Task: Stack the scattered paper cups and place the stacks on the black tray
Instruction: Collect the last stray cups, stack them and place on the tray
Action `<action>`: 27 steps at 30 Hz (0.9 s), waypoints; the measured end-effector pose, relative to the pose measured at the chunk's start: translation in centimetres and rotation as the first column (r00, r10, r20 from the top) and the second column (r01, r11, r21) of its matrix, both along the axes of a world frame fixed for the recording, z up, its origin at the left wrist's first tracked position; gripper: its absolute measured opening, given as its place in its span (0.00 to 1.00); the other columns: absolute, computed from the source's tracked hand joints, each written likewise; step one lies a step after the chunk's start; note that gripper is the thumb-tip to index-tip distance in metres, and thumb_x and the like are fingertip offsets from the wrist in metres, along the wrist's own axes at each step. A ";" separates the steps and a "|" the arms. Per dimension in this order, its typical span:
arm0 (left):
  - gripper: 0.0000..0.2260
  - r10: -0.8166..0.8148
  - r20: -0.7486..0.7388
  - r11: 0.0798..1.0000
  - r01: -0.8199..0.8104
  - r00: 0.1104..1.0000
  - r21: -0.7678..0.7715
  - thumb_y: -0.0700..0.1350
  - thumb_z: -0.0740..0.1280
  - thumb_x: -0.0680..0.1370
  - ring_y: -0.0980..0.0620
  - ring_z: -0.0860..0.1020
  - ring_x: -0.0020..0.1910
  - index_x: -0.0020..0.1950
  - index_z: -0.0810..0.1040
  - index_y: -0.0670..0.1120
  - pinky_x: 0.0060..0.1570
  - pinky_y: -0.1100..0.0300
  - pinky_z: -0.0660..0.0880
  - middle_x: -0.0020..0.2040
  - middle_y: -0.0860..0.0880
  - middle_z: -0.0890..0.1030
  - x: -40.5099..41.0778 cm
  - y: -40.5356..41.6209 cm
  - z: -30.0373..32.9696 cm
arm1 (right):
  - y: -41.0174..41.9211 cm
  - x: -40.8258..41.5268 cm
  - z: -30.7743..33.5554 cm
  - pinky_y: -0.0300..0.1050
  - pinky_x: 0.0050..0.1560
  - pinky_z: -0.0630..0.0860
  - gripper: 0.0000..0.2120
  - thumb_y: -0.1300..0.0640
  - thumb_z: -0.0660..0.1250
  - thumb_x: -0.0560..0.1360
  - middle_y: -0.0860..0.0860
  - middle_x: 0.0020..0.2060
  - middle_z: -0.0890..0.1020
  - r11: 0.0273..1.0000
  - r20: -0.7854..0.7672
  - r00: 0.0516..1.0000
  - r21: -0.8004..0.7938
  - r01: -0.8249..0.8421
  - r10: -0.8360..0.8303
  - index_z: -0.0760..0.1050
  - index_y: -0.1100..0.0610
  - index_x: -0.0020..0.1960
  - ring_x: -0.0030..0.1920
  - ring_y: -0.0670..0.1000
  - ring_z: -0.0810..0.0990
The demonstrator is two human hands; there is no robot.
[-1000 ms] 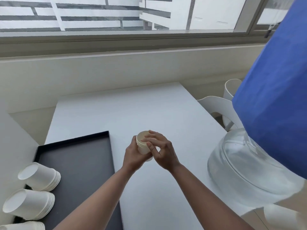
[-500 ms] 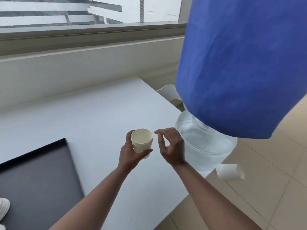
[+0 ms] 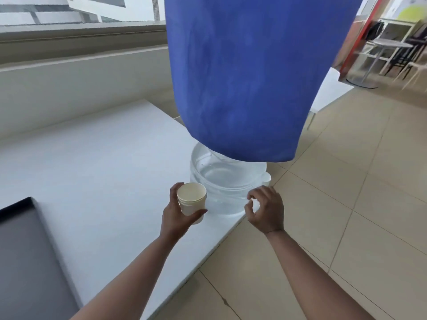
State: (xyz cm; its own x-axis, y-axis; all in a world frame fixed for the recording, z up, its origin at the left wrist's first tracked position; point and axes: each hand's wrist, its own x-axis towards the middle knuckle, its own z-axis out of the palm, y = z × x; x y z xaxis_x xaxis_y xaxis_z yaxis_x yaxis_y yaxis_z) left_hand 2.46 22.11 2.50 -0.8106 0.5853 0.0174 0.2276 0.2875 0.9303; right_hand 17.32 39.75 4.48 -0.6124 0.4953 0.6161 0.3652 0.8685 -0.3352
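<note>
One cup stack (image 3: 191,199) in left hand (image 3: 178,215), fingers wrapped round its side, mouth up, held above white worktop (image 3: 97,172) near its right edge. Right hand (image 3: 265,210) off worktop edge, above tiled floor (image 3: 346,204), fingers curled, tips nearly meeting, something small and white between them, too blurred to identify. Tray (image 3: 25,255) at lower left on worktop. Clear water jug (image 3: 226,181) under blue cover (image 3: 249,77), just behind cups.
</note>
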 end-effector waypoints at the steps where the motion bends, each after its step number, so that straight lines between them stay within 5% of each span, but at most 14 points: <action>1: 0.37 -0.003 0.004 1.000 0.003 1.000 0.001 0.56 0.75 0.59 0.46 0.78 0.50 0.62 0.59 0.62 0.48 0.51 0.77 0.54 0.56 0.77 0.3 0.2 -0.1 | 0.7 0.7 -0.4 0.45 0.35 0.71 0.09 0.56 0.58 0.62 0.51 0.33 0.79 0.997 0.040 0.997 -0.043 0.062 -0.060 0.76 0.58 0.35 0.36 0.57 0.76; 4: 0.38 -0.012 0.013 1.000 0.012 1.000 -0.005 0.56 0.75 0.59 0.46 0.78 0.50 0.63 0.59 0.60 0.47 0.55 0.76 0.54 0.55 0.77 1.0 0.4 -0.3 | 2.9 1.7 -1.3 0.51 0.44 0.72 0.15 0.56 0.66 0.63 0.54 0.47 0.77 0.938 0.253 0.945 -0.221 0.267 -0.209 0.76 0.57 0.50 0.49 0.60 0.75; 8: 0.39 -0.016 0.009 1.000 0.016 1.000 -0.013 0.56 0.75 0.59 0.46 0.77 0.50 0.64 0.59 0.59 0.46 0.54 0.76 0.54 0.56 0.76 1.5 0.1 -0.6 | 5.4 1.6 -1.5 0.54 0.57 0.70 0.34 0.48 0.71 0.66 0.53 0.64 0.66 0.902 0.709 0.700 -0.243 0.357 -0.085 0.61 0.50 0.68 0.64 0.58 0.66; 12: 0.41 -0.033 0.002 0.999 0.033 0.999 -0.026 0.55 0.76 0.59 0.47 0.76 0.50 0.67 0.59 0.58 0.45 0.58 0.74 0.54 0.58 0.75 1.7 0.0 -1.0 | 6.0 0.7 -2.5 0.53 0.56 0.72 0.41 0.52 0.76 0.64 0.54 0.67 0.64 0.933 0.856 0.516 -0.163 0.320 -0.027 0.56 0.50 0.70 0.64 0.58 0.67; 15: 0.41 -0.029 0.014 0.999 0.029 0.999 -0.029 0.50 0.78 0.62 0.47 0.76 0.51 0.68 0.58 0.57 0.45 0.58 0.74 0.54 0.58 0.75 1.4 0.2 -1.2 | 6.1 0.0 -3.1 0.50 0.54 0.73 0.36 0.57 0.75 0.66 0.54 0.62 0.69 0.956 0.891 0.451 -0.089 0.279 -0.049 0.60 0.53 0.68 0.62 0.57 0.69; 22: 0.36 -0.021 0.037 0.998 0.023 0.999 -0.050 0.56 0.75 0.59 0.51 0.77 0.49 0.62 0.62 0.59 0.39 0.65 0.73 0.50 0.64 0.75 1.4 1.0 -1.3 | 7.2 0.2 -2.0 0.43 0.48 0.71 0.24 0.55 0.71 0.66 0.51 0.53 0.77 0.955 0.861 0.461 0.083 0.285 -0.213 0.70 0.55 0.61 0.55 0.54 0.77; 25: 0.37 -0.023 0.051 0.998 0.026 0.998 -0.063 0.57 0.75 0.59 0.50 0.76 0.50 0.64 0.64 0.56 0.42 0.62 0.73 0.51 0.59 0.76 1.4 1.3 -1.5 | 8.7 1.1 -0.2 0.42 0.45 0.71 0.28 0.50 0.75 0.62 0.51 0.52 0.79 0.927 0.850 0.500 -0.036 0.374 -0.169 0.72 0.53 0.60 0.52 0.53 0.79; 27: 0.37 -0.025 0.047 0.997 0.028 0.999 -0.071 0.57 0.75 0.58 0.50 0.76 0.51 0.64 0.65 0.54 0.41 0.63 0.73 0.52 0.57 0.76 1.5 1.5 -1.6 | 9.7 2.0 1.4 0.42 0.43 0.70 0.31 0.48 0.76 0.61 0.51 0.49 0.78 0.861 0.812 0.581 -0.257 0.438 -0.053 0.72 0.52 0.61 0.49 0.53 0.78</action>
State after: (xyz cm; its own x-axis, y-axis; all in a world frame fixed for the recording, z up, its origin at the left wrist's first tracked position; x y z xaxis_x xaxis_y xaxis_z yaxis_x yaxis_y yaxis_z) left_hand 3.96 23.62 0.87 -0.7936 0.6053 -0.0618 0.1939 0.3480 0.9172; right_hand 19.34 49.47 5.85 -0.5616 0.7704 -0.3018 0.8225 0.5594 -0.1028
